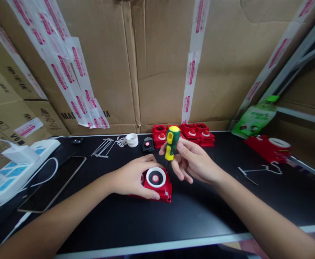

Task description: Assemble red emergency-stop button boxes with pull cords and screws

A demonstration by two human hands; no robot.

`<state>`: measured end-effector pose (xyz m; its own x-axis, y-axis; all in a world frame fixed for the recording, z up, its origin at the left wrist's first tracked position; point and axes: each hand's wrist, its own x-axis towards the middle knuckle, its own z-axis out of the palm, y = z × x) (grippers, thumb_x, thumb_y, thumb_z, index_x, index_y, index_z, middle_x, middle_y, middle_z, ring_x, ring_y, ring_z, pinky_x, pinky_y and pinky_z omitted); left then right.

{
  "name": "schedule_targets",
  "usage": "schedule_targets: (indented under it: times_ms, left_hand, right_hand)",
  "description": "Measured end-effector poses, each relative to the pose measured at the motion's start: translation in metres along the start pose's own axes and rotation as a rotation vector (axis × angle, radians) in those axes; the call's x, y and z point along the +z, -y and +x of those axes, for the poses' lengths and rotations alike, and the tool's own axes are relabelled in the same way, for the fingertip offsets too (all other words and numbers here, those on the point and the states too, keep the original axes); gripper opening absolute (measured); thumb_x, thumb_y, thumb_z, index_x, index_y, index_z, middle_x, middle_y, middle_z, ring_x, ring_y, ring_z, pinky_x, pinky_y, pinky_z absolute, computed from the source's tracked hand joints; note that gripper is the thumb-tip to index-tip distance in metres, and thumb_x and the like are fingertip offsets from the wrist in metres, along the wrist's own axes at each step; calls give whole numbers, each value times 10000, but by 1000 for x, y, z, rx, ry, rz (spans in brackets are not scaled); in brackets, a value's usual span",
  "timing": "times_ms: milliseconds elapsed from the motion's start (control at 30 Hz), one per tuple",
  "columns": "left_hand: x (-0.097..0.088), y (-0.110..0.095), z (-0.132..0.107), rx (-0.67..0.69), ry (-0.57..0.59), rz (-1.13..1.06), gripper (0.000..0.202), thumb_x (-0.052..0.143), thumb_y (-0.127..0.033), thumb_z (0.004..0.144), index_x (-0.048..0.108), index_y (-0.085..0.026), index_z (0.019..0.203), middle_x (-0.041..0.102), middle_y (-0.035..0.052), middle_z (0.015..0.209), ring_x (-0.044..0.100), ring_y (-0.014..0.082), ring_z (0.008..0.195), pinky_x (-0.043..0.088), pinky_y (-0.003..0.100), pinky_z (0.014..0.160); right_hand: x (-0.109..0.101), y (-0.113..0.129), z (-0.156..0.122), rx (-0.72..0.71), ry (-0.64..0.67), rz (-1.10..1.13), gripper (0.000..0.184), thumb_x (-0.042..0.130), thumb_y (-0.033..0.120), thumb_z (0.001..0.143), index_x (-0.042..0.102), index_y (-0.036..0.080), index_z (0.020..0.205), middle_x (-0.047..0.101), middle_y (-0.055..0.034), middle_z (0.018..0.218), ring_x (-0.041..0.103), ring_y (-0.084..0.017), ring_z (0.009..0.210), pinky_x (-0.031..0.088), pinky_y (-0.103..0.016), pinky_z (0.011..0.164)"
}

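Note:
My left hand (132, 176) grips a red plastic housing (161, 187) with a white ring and black disc on top, pressing it to the black table (173, 219). My right hand (193, 162) is closed around a green and yellow screwdriver (171, 142), held upright. Its tip points down at the far right edge of the red housing.
Several more red housings (200, 135) are stacked at the back against the cardboard wall. White rings (132, 139) and metal pins (103, 147) lie back left. A phone (53, 181) and a white power strip (17, 165) are at left, another red part (268, 149) and a green pouch (254, 118) at right.

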<state>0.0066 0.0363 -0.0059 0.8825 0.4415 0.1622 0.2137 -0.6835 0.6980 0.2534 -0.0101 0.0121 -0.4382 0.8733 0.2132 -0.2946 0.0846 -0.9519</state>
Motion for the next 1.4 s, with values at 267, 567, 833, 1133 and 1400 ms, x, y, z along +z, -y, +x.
schedule_targets:
  times_ms: [267, 567, 833, 1133, 1400]
  left_hand:
    - [-1, -2, 1, -32, 17, 24, 629, 937, -493, 765, 733, -249, 1308, 623, 94, 1312, 600, 333, 1287, 444, 512, 1223]
    - [1, 0, 0, -7, 2, 30, 641, 921, -505, 781, 715, -245, 1330, 638, 92, 1263, 626, 317, 1228, 520, 483, 1143]
    - [1, -1, 0, -39, -3, 17, 654, 943, -521, 746, 721, -241, 1294, 616, 96, 1267, 630, 314, 1205, 516, 493, 1139]
    - [-1, -3, 1, -30, 0, 6, 636, 927, -526, 768, 728, -242, 1302, 618, 73, 1155, 646, 261, 1054, 571, 422, 1008]
    - [0, -2, -1, -13, -7, -10, 619, 936, -498, 766, 721, -242, 1288, 622, 78, 1210, 637, 277, 1143, 541, 436, 1090]
  right_hand:
    - [0, -3, 3, -43, 12, 9, 199, 709, 344, 1025, 614, 202, 1129, 751, -61, 1108, 631, -47, 485, 494, -160, 394]
    - [3, -5, 3, -78, -92, -77, 270, 809, 357, 945, 637, 195, 1078, 733, -18, 990, 515, -18, 458, 394, -182, 435]
    - [6, 2, -1, 27, -76, -48, 285, 691, 461, 1017, 551, 229, 1108, 713, -31, 1061, 581, -49, 432, 410, -190, 366]
    - [8, 6, -3, 70, -104, -256, 273, 531, 480, 1092, 553, 209, 1113, 550, 70, 588, 498, -90, 497, 443, -181, 462]
    - [8, 2, -1, 55, -204, -233, 353, 778, 444, 951, 544, 215, 1084, 596, 65, 700, 527, -77, 526, 452, -179, 458]
